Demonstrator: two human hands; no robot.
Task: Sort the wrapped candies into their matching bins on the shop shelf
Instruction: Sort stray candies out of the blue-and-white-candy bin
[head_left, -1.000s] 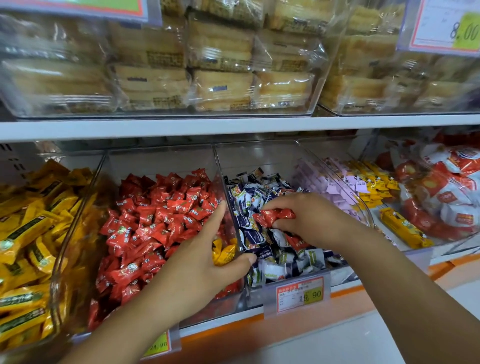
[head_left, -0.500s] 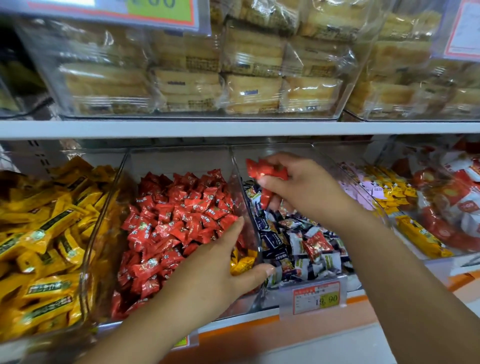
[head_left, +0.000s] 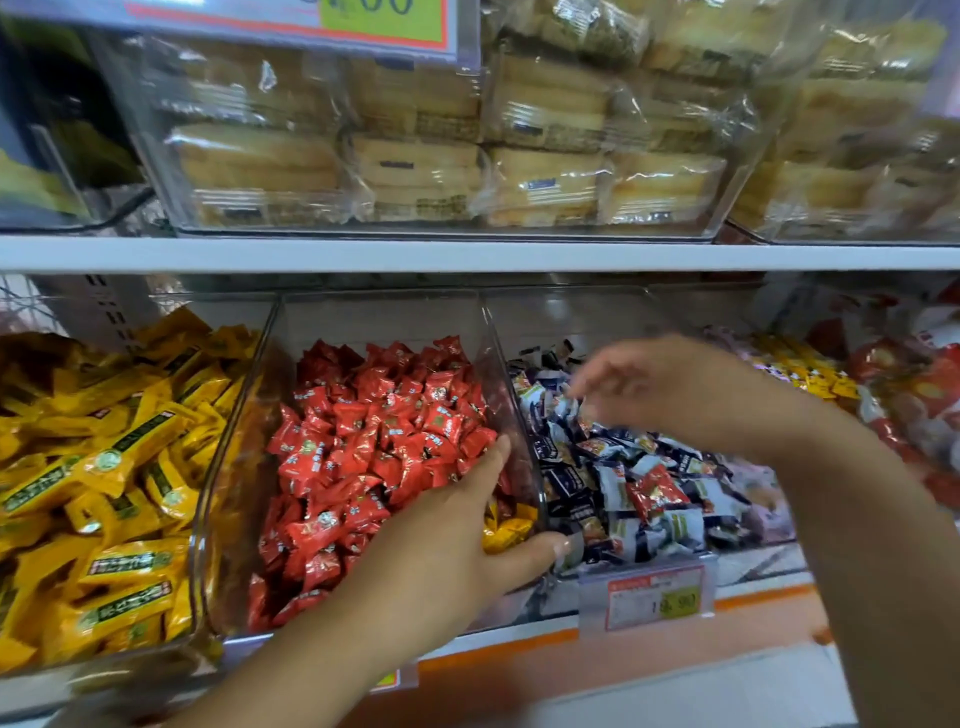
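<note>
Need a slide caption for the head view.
Left hand rests in the red candy bin; right hand, blurred, hovers over the blue-and-white candy bin.

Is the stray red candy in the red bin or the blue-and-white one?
In the blue-and-white bin: the red candy lies on dark-blue and white wrappers, right of the clear divider.

Left-bin candies (head_left: 119, 467): yellow wrappers with dark green bands.
Middle-bin candies (head_left: 374, 431): red, small white-and-green marks.
Right-bin candies (head_left: 571, 480): navy and white.
Stray candy (head_left: 657, 491): red.
Price tag (head_left: 649, 597): red and white, yellow-green patch.
Shelf edge (head_left: 467, 254): white.
Packaged cakes (head_left: 545, 182): pale tan.
</note>
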